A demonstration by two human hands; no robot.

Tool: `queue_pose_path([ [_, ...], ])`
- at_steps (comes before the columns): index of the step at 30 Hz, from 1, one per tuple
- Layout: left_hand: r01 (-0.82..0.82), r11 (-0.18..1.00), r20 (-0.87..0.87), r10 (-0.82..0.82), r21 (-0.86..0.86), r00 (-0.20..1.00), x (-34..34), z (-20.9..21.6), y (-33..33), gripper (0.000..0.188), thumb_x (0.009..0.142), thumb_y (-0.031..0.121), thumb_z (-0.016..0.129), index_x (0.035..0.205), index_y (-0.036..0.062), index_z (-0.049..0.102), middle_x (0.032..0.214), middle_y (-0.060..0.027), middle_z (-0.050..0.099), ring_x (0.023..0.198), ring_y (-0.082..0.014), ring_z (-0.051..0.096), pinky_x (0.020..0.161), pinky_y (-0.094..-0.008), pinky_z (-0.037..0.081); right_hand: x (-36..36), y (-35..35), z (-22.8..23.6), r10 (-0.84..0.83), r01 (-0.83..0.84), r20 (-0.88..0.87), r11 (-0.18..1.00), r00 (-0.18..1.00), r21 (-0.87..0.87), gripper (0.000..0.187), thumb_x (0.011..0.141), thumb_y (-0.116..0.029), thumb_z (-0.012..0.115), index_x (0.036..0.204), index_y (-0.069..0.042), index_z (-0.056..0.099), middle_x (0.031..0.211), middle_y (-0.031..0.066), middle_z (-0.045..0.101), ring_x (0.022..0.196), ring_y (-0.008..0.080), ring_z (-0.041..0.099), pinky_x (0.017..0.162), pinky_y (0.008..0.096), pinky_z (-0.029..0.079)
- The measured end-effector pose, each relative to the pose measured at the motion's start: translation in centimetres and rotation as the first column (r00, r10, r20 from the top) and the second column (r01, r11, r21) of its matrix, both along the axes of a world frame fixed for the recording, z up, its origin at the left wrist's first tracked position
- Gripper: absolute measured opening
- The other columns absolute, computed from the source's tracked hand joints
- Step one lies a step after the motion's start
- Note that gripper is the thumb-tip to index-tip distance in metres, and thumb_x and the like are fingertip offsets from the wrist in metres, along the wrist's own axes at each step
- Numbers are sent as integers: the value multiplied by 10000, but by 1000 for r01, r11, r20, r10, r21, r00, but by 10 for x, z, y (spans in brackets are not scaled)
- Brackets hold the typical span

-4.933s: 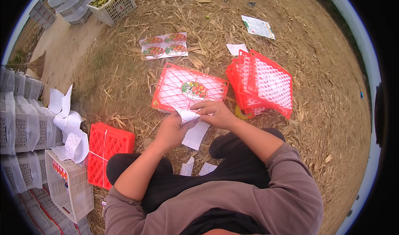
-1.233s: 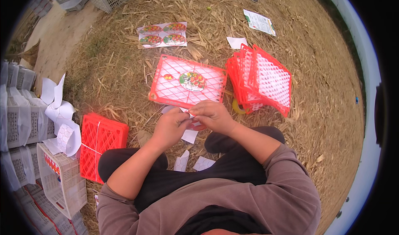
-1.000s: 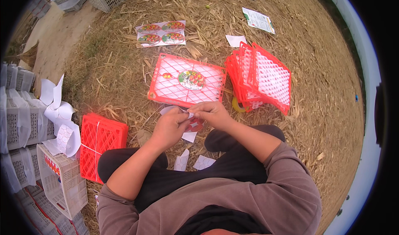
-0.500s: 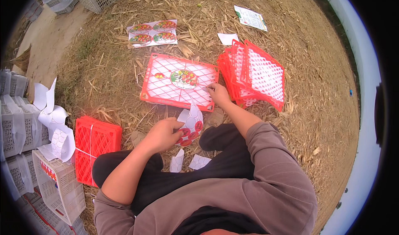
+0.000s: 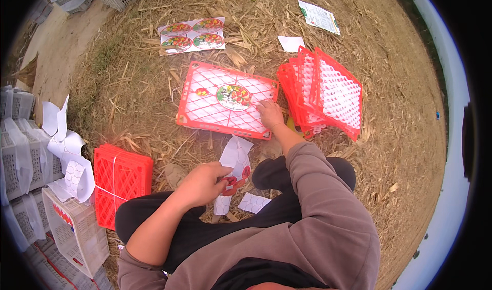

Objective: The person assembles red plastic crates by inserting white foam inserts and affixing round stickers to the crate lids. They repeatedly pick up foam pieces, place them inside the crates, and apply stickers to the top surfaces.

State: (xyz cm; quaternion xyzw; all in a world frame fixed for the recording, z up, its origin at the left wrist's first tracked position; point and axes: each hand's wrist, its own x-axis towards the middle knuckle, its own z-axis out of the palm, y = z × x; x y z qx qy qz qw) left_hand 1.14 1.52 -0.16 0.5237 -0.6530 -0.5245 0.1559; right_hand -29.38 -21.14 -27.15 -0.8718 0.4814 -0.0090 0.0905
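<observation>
My left hand (image 5: 204, 185) is closed on a curled sheet of round red stickers (image 5: 236, 184), held low over the gap between my legs. Its upper part is bare white backing. In front of me lies a flat red plastic lattice crate (image 5: 185, 105) with white lining under its mesh. A large oval fruit label (image 5: 234, 97) sits at its middle, and a small red and yellow sticker (image 5: 202, 92) is left of that. My right hand (image 5: 270, 114) rests on the crate's right part, fingers laid on the mesh; whatever is under them is hidden.
Stacked red trays with white dimpled liners (image 5: 335, 92) stand at the right. Tied red lattice panels (image 5: 123, 185) lean by my left leg. A sheet of oval labels (image 5: 192, 35) lies beyond the crate. White crates (image 5: 77, 233) and a sticker roll (image 5: 66, 144) are at the left.
My right hand has gone from pinched fingertips at the crate's right part to fingers laid down on the mesh. The sticker sheet in my left hand has tilted. The view has shifted slightly.
</observation>
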Motion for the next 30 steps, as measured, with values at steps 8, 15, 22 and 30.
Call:
queue_pose_path([
  [8,-7,1000,-23,7,26,1000,-3,3,-5,378,912,89,651,1284,56,710,1124,-227,692,1054,-429,676,910,-485,543,2,33,-11,-138,147,166,988,977,-48,448,932,-228,660,1353,-75,674,1502,156,589,1350,379,571,1120,454,465],
  [15,2,1000,12,-2,-29,1000,-4,0,-2,353,909,59,698,1261,42,711,1080,-188,673,1007,-388,680,872,-440,554,-9,-9,26,-471,372,311,869,826,326,326,917,-255,708,1168,-51,744,1168,171,752,1109,357,707,985,451,560],
  [22,7,1000,15,-7,-4,1000,-2,3,3,359,908,88,670,1263,59,711,1111,-214,681,1055,-414,671,905,-472,546,1,-30,9,-1,40,212,983,977,-180,87,913,-174,668,949,-150,744,924,74,672,946,295,695,820,467,573],
  [30,-29,999,5,29,46,1000,2,7,1,353,915,83,664,1265,74,704,1104,-197,681,1060,-414,666,900,-474,543,-5,-30,-20,112,-107,82,992,990,-62,177,926,-163,608,988,-116,767,1078,66,725,1048,287,694,896,464,558],
])
